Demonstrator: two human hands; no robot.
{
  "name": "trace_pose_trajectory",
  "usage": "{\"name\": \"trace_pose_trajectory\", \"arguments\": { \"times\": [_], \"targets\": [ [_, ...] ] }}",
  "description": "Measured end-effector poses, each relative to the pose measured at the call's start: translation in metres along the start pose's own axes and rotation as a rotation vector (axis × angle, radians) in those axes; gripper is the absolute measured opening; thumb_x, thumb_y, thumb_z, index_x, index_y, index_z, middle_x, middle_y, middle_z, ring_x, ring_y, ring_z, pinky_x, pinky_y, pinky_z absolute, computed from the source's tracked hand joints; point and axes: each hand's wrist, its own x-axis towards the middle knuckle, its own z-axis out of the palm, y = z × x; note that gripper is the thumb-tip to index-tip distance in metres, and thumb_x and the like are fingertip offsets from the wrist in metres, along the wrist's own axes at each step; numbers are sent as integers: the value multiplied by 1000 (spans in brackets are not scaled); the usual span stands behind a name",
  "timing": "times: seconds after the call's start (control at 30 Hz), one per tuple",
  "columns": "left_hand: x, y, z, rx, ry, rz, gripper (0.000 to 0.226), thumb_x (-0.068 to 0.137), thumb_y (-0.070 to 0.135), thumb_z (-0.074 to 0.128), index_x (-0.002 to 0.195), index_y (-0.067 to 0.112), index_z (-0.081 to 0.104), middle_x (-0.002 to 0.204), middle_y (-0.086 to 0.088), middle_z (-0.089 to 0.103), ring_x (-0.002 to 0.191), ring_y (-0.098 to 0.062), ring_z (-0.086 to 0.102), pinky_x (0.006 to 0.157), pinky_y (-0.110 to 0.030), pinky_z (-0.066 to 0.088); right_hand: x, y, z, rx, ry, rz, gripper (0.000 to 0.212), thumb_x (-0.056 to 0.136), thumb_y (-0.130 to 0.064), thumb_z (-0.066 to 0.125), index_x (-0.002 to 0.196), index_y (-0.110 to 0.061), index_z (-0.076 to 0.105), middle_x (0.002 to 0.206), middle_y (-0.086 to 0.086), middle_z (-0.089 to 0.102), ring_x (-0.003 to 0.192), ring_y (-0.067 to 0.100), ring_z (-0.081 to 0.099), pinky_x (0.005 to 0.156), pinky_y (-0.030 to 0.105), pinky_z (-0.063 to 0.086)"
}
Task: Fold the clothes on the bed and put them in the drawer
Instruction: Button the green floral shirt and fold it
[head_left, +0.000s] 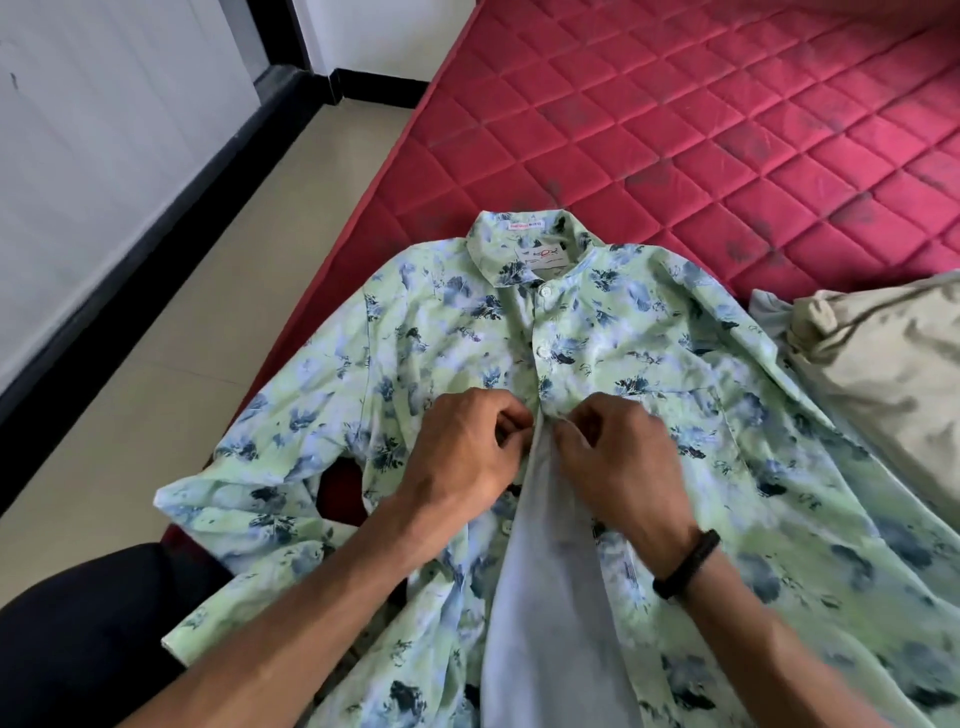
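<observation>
Pinching the shirt (613, 332) placket, left hand (462, 457) and right hand (618, 457) each grasp one front edge with curled fingers.

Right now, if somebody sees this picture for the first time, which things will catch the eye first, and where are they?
First, the green floral shirt, spread face up on the near edge of the red quilted mattress. At mid-chest, the left hand and right hand pinch the two front edges together at the placket, below two closed buttons. A crumpled beige garment lies at the right.
</observation>
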Motion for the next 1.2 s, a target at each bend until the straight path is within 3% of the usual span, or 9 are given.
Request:
{"name": "trace_pose_trajectory", "arguments": {
  "times": [0.1,0.17,0.23,0.3,0.47,0.63,0.83,0.93,1.2],
  "targets": [
    [-4,3,-2,25,6,7,9,86,18,83,93,22,79,77,16,73,65,5,67,63,-6,51,9,-2,-19,421,-121,178,25,96,-29,68,78,-12,71,62,1,67,52,12,59,57,36,51],
    [-5,5,-2,14,8,-14,9,86,16,82,92,21,78,76,17,71,65,5,66,61,-6,50,9,-2,-27,529,-186,219,21,98,-21,68,83,-7,72,61,7,69,53,19,63,66,44,57],
    [-5,7,-2,9,5,-23,10,86,14,82,92,20,76,75,18,69,64,4,65,60,-5,49,7,0,-30,545,-237,232,17,98,-17,69,87,-6,73,68,13,73,63,32,71,76,53,62],
    [-6,8,-4,-1,7,-19,9,87,13,81,91,19,76,75,17,69,65,4,65,59,-6,49,5,1,-28,507,-255,221,17,98,-18,69,87,-7,72,72,12,74,68,32,74,79,56,61],
    [-7,12,-11,-45,58,-46,5,87,16,80,91,19,78,74,16,70,67,3,67,60,-10,54,4,-1,-25,392,-207,143,14,94,-24,73,82,-17,72,72,1,75,63,22,73,60,37,57],
    [-10,17,-9,-262,50,-159,9,85,16,82,93,19,81,80,13,75,73,1,70,63,-13,56,2,-4,-20,556,-307,107,15,98,-26,69,88,-14,73,67,1,67,58,14,57,58,36,45],
    [-13,20,-5,-382,81,-250,9,86,14,82,93,19,82,81,10,77,69,-5,73,65,-27,63,2,-1,-19,666,-398,135,25,102,-19,62,87,-2,71,69,7,53,66,21,39,61,39,31],
    [-13,20,-7,-394,79,-260,9,86,13,82,94,18,82,82,9,77,65,-6,72,64,-24,62,2,0,-18,682,-390,139,23,102,-17,62,87,-2,72,67,5,53,64,20,38,56,34,30],
    [-12,17,-9,-502,34,-356,9,86,16,83,93,19,81,78,2,78,59,-15,73,62,-29,60,2,2,-12,692,-375,183,17,100,-20,66,92,-8,76,77,11,65,67,21,49,64,39,40]
  ]
}}
